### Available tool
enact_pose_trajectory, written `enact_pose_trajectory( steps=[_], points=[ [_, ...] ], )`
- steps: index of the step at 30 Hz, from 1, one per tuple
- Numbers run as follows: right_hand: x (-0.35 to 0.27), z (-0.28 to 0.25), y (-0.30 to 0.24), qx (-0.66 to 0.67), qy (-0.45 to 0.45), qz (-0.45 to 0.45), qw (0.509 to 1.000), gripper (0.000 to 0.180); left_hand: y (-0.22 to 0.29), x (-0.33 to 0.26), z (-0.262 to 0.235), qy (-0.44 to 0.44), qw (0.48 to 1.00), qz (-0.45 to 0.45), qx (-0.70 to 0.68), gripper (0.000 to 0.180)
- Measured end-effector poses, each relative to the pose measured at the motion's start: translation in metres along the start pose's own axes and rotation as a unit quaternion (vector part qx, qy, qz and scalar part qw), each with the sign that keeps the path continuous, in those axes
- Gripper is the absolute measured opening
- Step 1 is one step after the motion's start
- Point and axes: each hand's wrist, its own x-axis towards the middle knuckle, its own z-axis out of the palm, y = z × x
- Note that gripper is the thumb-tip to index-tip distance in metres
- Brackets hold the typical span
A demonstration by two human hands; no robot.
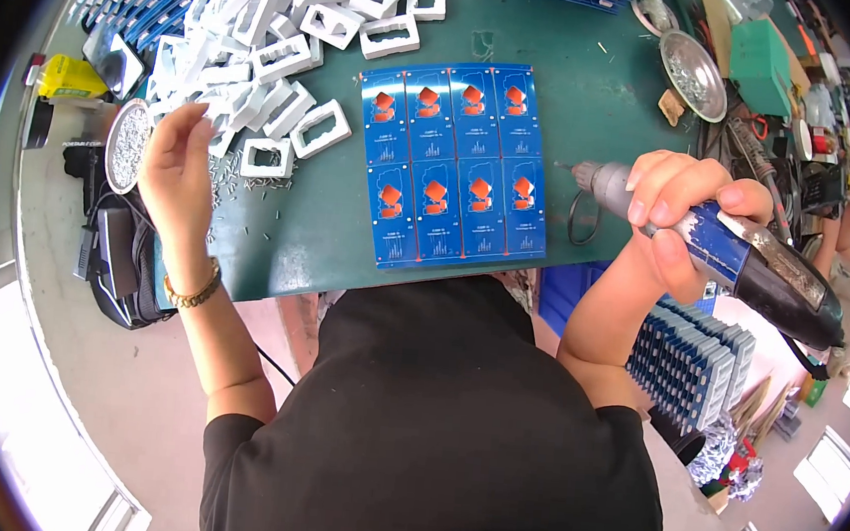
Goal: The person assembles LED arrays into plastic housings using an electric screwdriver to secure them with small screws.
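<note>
Our right hand is clenched around a grey-and-blue electric screwdriver, its bit aimed left toward the blue panel of eight printed cards with orange marks lying flat on the green tabletop. Our left hand hovers loose-fingered, grasping nothing we can see, just beside a round metal dish of small screws. Behind it sprawls a heap of white rectangular plastic frames.

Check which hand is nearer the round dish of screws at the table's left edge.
Left. The left hand is right beside the dish; the right hand grips an electric screwdriver across the table.
</note>
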Motion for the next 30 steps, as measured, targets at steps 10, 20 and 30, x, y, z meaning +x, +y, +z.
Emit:
enact_pose_trajectory(
  steps=[10, 20, 30],
  points=[
    [-0.001, 0.021, 0.016, -0.066, 0.150, -0.047, 0.985, 0.056, 0.074, 0.001, 0.136, -0.218, 0.968, 0.051, -0.115, 0.005],
    [0.025, 0.026, 0.048, -0.038, 0.162, -0.061, 0.984, 0.050, 0.068, 0.001, 0.152, -0.257, 0.960, -0.058, -0.091, 0.002],
    [0.012, 0.030, 0.069, -0.098, 0.251, -0.009, 0.963, 0.047, 0.060, -0.005, 0.153, -0.218, 0.965, 0.137, 0.046, 0.008]
  ],
)
